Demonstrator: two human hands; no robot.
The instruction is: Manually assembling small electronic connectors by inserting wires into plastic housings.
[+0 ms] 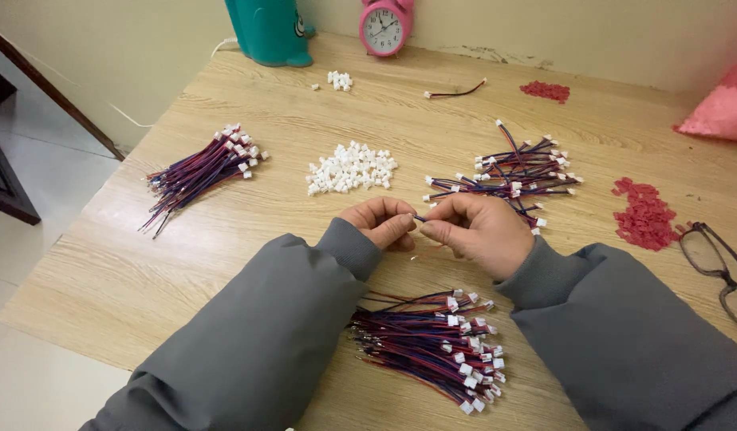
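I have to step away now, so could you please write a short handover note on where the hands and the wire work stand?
Left hand and right hand: both pinched on one small wire piece held between them above the table.
Wires with white plugs: a bundle just below the hands, another bundle at far left, a loose spread beyond the right hand.
Loose white plugs lie in a pile ahead; red bits at right.
How many wires are finished or left cannot be told.
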